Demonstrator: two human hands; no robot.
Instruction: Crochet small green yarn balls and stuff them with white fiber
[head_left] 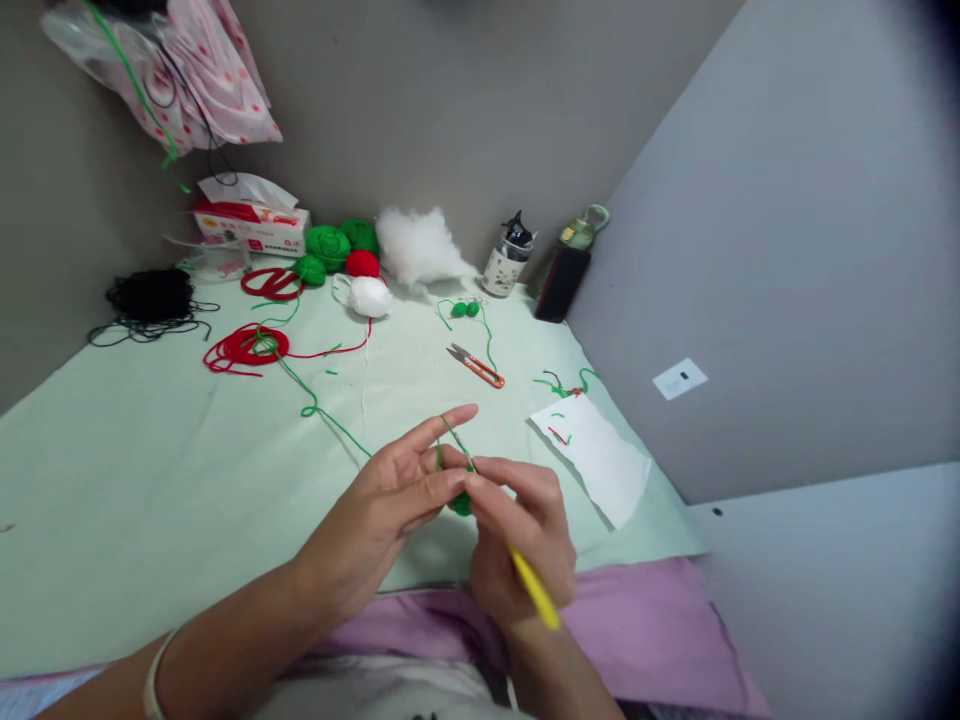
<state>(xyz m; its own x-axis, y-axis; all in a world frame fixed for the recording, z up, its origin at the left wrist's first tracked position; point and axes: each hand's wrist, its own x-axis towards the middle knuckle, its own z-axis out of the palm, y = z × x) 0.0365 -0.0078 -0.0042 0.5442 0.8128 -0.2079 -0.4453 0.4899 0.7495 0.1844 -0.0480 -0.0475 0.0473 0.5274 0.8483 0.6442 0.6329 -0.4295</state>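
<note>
Between both hands, near the front of the table, is a small green crochet piece, mostly covered by fingers. My left hand pinches it between thumb and fingers. Its index finger is stretched out, with green yarn looped over it. My right hand is closed around a crochet hook with a yellow handle; the hook's tip meets the piece by the left fingertips. From the left hand the green strand runs back across the table toward the yarn balls.
Orange thread snips lie beyond my hands, with small green crocheted pieces behind. White paper with yarn scraps lies right. Green yarn balls, white stuffing, red yarn, black yarn and a tissue box sit farther back.
</note>
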